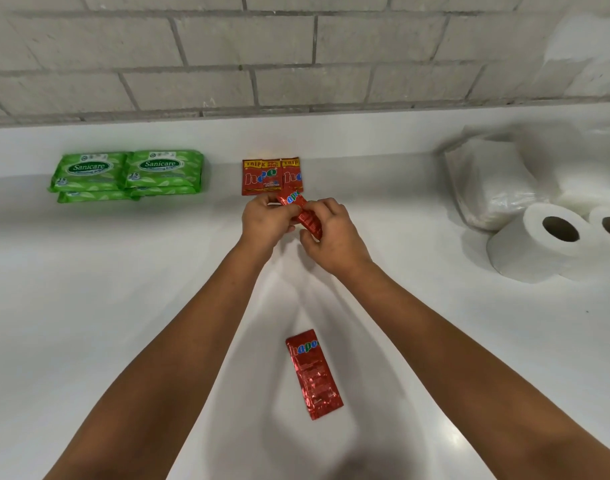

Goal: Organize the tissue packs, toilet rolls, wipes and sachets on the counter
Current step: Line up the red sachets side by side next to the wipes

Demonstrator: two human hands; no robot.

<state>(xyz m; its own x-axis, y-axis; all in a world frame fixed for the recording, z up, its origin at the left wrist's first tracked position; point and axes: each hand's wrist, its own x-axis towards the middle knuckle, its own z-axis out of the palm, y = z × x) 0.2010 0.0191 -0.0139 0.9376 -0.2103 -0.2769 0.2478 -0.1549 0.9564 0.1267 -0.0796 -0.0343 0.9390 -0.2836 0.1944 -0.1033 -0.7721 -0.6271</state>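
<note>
Low in the frame, a crinkled red foil sachet (314, 374) lies flat on the glossy white surface (123, 306), likely awaiting its turn. At centre, the left hand (267, 220) and right hand (333, 233) each pinch one held sachet (301, 213), probably squaring it for the sachet row (271, 176) beyond. Green wipes packs (126, 174) sit stacked upper left; soft toilet rolls (539, 242) right.

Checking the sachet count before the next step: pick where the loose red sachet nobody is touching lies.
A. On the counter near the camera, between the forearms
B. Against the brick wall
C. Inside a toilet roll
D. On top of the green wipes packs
A: the loose red sachet lies flat on the counter between the forearms, apart from the sachet that both the left hand and the right hand hold.
</note>
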